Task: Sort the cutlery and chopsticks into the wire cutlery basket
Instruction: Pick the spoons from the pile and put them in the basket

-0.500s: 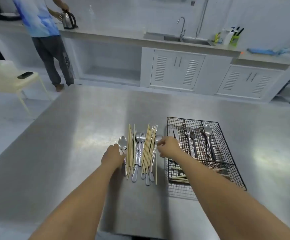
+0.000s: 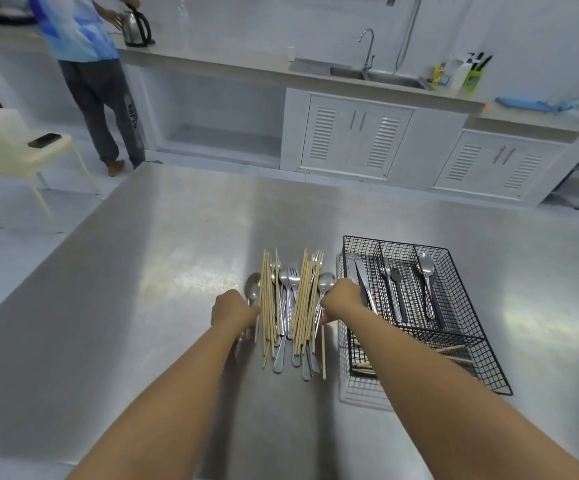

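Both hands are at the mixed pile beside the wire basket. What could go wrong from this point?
1. In the pile, chopsticks lie tangled over forks and spoons, so the left hand or right hand may drag extra pieces along.
2. The loose chopstick at the pile's near right edge could roll off across the smooth steel table.
3. The wire basket sits close by; the right forearm may nudge it.
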